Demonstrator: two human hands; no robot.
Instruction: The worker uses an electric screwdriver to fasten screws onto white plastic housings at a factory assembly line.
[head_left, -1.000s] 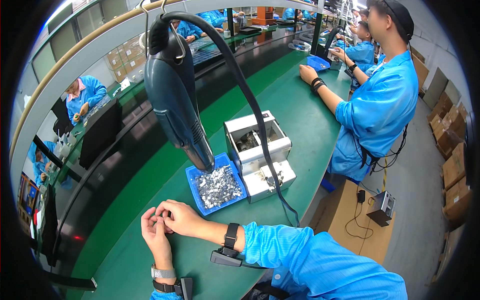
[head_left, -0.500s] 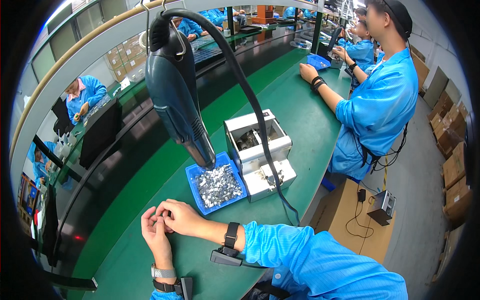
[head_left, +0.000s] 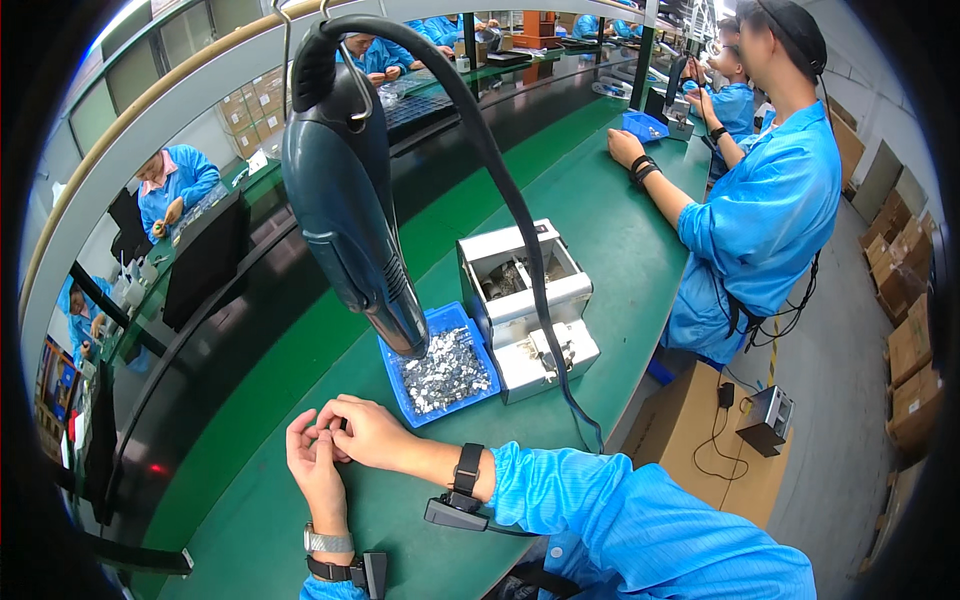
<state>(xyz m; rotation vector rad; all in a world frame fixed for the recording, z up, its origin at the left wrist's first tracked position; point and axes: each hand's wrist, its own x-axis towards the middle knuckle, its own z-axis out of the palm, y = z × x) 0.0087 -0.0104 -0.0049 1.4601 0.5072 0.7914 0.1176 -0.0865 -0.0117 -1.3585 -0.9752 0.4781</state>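
My left hand [head_left: 316, 467] and my right hand [head_left: 372, 436] meet above the green worktop, fingertips pressed together. A small dark bit shows between the fingers, too small and covered to name. Just beyond them sits a blue plastic tray [head_left: 457, 403] full of small silver, white and dark parts [head_left: 440, 375]. Over the tray hangs a dark blue-grey power tool [head_left: 345, 200] with a metal nozzle, its tip close above the parts. To the tray's right stands a silver metal box device [head_left: 535, 300] with small metal pieces in its open top compartment.
A thick black cable [head_left: 490, 170] loops from the tool down past the box. A co-worker in blue [head_left: 760, 210] sits to the right, beside another blue tray [head_left: 645, 126]. A cardboard box [head_left: 690, 440] with a small device [head_left: 767, 418] stands right of the green worktop [head_left: 430, 540].
The view has shifted slightly, so the tray and box appear a little lower and to the right. My hands stay together, their fingers only slightly changed.
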